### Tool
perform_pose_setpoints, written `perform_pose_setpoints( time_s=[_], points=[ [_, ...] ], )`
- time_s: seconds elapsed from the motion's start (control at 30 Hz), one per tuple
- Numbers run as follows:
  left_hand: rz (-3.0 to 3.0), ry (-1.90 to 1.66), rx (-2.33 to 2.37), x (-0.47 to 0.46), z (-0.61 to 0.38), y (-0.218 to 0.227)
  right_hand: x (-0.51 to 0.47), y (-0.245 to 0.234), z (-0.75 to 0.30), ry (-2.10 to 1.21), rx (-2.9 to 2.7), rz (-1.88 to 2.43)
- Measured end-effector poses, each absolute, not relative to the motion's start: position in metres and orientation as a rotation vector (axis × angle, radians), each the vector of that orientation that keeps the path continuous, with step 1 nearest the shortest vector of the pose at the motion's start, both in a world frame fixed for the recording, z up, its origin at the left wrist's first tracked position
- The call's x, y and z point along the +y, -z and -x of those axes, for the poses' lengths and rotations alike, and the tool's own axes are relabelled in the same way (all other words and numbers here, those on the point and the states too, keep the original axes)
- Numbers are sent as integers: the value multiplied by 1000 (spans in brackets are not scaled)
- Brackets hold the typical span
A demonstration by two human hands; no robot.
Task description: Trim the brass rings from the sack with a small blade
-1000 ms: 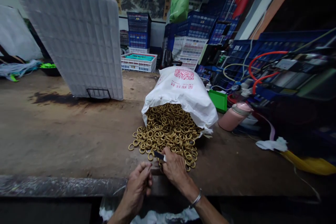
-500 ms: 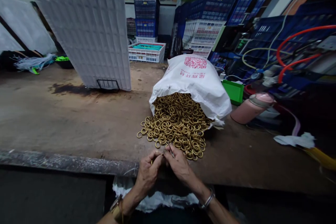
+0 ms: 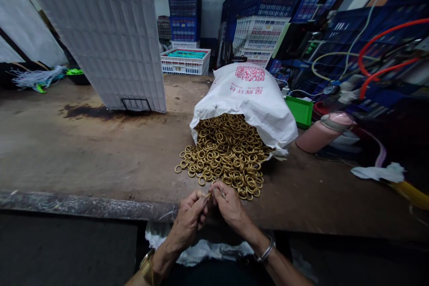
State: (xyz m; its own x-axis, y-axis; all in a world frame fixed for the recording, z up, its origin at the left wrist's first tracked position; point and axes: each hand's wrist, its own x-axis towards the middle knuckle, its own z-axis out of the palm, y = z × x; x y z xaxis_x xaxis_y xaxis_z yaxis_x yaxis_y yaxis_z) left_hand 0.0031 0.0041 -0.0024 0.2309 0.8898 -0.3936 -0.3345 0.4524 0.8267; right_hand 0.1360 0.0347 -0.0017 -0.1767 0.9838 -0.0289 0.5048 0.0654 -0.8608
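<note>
— Scuffed brown workbench (image 3: 83,152) fills most of the view, with stacked blue and white plastic crates (image 3: 261,31) behind it. What lies on the bench?

— A white woven sack with red print (image 3: 248,98) lies on its side, mouth toward the person. A heap of brass-coloured metal rings (image 3: 224,156) spills out of it onto the wood.

— Where are the hands?

— Both are at the near edge of the bench, just in front of the heap's closest rings. The left hand (image 3: 191,216) rises from bottom centre, wrist bent, knuckles up, fingers curled tight. The right hand (image 3: 231,208) comes in from the lower right with its back to the camera. The two meet fingertip to fingertip.

— What do they hold?

— The left thumb and forefinger are pinched on a single brass ring (image 3: 208,195), of which only a glint shows. The right fingers are closed round a thin pale tool (image 3: 221,191) that pokes up toward the heap. It is too small to tell what kind.

— Anything on the wrists?

— A gold-coloured watch (image 3: 147,267) on the left, a silver bangle (image 3: 266,252) on the right.

— And round about?

— A tall white gridded panel (image 3: 100,31) stands on the far left of the bench. Right of the sack sit a green plastic box (image 3: 300,111) and a pink cylindrical flask (image 3: 323,132) on its side. A crumpled white cloth (image 3: 201,250) lies under the forearms, below the bench edge.
</note>
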Motion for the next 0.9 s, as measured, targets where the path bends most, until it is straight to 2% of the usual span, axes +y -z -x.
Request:
perform_pose_setpoints(
  time_s=[0.13, 0.3, 0.53, 0.73, 0.9],
  points=[
    [-710, -964, 1034, 4, -5, 2, 28, 9, -139, -755, -2071, 1631],
    [-768, -979, 1112, 5, -5, -1, 21, 6, -136, -647, -2327, 1731],
    [-626, -927, 1005, -10, 4, -6, 28, -5, -137, -437, -2333, 1974],
    [-432, -1003, 906, -16, 9, 1, 35, -9, -121, -384, -2343, 1838],
    [-284, -971, 964, -7, 16, 13, 47, 13, -107, -237, -2368, 1845]
  ],
)
